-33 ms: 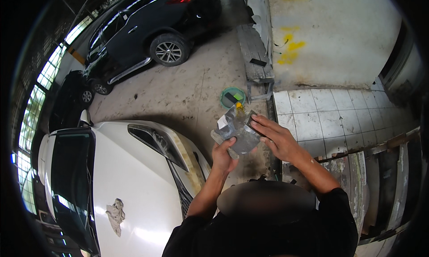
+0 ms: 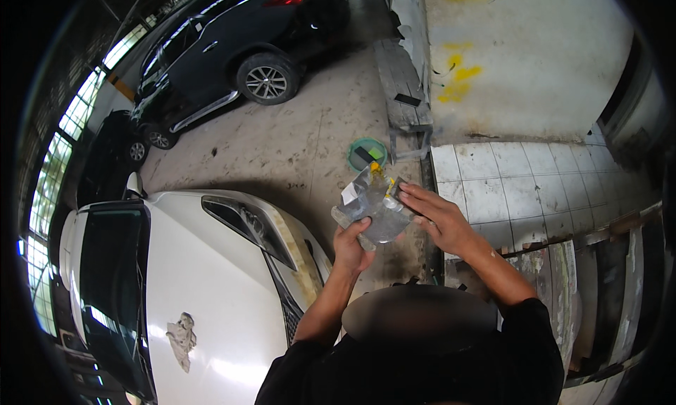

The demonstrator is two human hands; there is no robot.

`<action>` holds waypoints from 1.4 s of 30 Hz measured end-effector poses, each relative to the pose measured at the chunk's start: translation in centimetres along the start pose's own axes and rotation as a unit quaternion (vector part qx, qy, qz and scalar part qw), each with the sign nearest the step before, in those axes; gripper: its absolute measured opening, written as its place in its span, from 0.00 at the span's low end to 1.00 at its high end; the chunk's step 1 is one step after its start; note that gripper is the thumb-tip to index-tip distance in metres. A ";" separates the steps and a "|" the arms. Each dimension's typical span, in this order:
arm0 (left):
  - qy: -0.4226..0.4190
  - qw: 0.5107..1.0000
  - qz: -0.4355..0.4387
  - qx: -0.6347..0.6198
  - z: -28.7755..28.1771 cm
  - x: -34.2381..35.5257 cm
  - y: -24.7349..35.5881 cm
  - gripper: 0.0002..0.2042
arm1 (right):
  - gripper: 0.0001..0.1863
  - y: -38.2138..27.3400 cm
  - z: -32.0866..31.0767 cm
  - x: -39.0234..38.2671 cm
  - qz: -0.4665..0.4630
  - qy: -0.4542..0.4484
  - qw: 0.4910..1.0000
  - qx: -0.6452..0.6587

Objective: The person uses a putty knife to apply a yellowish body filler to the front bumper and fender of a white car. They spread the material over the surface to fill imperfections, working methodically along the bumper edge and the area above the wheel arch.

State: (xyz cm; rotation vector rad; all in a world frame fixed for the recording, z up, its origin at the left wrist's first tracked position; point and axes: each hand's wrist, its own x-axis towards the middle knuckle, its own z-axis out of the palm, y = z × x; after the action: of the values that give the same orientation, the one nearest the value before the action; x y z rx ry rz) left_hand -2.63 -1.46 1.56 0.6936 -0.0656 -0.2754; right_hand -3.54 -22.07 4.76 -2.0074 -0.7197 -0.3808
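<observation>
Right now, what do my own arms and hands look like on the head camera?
You're wearing black short sleeves that leave the left forearm and right forearm bare. Your left hand and right hand are ungloved, and no watch shows. A small pale smudge marks the right forearm.

A: so your plate (image 2: 394,225) is grey with yellow smears, and there's yellow on your scraper (image 2: 394,194) too. shirt (image 2: 422,370) is black lol

B: yep, your basin (image 2: 349,154) is teal with brighter green inside.

A: car (image 2: 204,278) beside you is white with a tan bumper (image 2: 301,268), SUV (image 2: 204,74) black.

B: wall (image 2: 535,60) is off-white with yellow blotches, and you've got white tiles (image 2: 484,156) with dark grid lines.
</observation>
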 end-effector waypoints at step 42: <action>0.013 0.989 0.134 0.053 1.3 1.6 -0.7 0.23 | 0.20 -1.7 -0.8 -0.2 0.215 0.241 0.775 0.543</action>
State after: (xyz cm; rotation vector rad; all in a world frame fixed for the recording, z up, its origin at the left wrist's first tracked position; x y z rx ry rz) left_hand -1.45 -3.16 2.05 0.7851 -0.1495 -0.0041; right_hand -4.75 -22.23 6.19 -0.8351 -0.0462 -0.1187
